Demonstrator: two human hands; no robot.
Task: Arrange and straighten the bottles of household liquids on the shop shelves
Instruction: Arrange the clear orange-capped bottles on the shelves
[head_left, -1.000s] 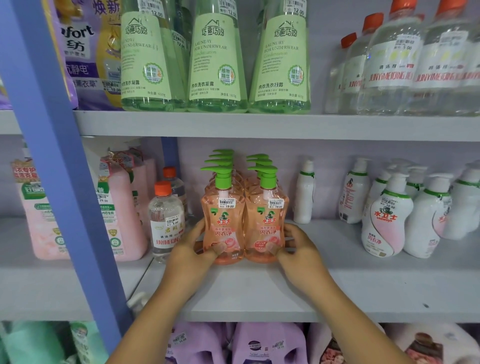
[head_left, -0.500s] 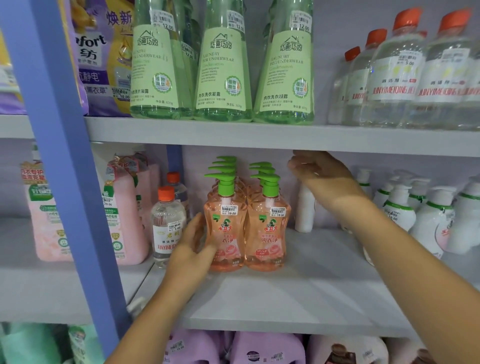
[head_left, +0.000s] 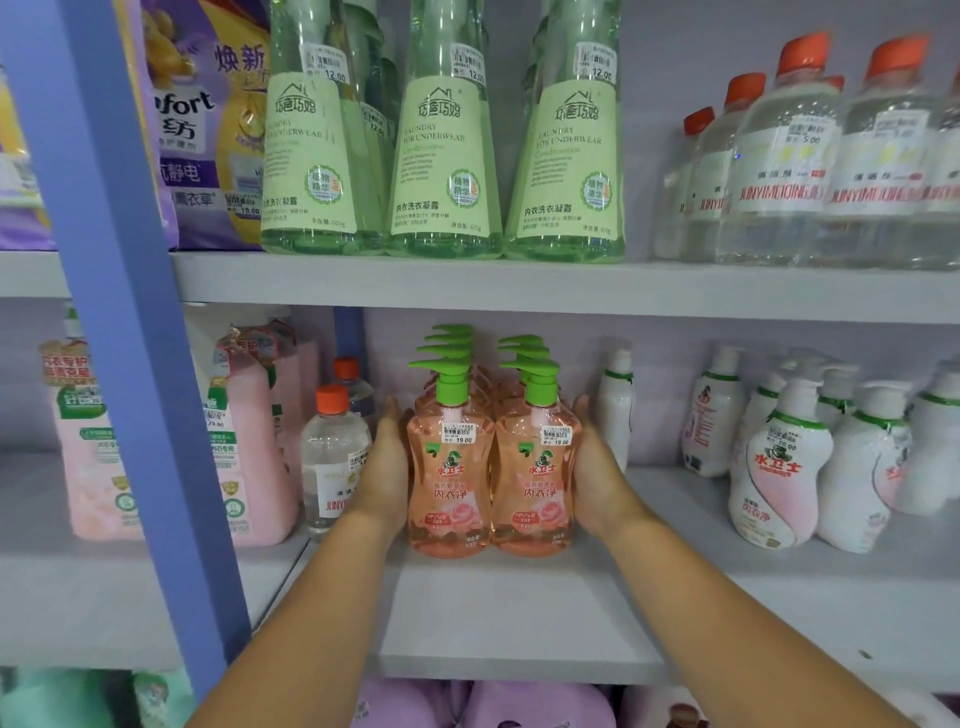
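Note:
Two rows of orange pump bottles with green pumps stand upright on the middle shelf (head_left: 519, 613), front left bottle (head_left: 449, 483) and front right bottle (head_left: 535, 486) side by side, several more behind. My left hand (head_left: 384, 467) lies flat against the left row's outer side. My right hand (head_left: 592, 467) presses flat against the right row's outer side. Both palms face inward with fingers extended, squeezing the rows between them; neither hand wraps around a bottle.
A clear orange-capped bottle (head_left: 332, 457) stands just left of my left hand, pink refill packs (head_left: 249, 452) beyond it. White pump bottles (head_left: 779, 467) crowd the right. Green bottles (head_left: 447, 156) and clear bottles (head_left: 779, 171) fill the upper shelf. A blue upright post (head_left: 130, 338) crosses the left.
My right hand came down from under the upper shelf to the right side of the orange rows. My left hand shifted from the front bottle's base to the left row's side.

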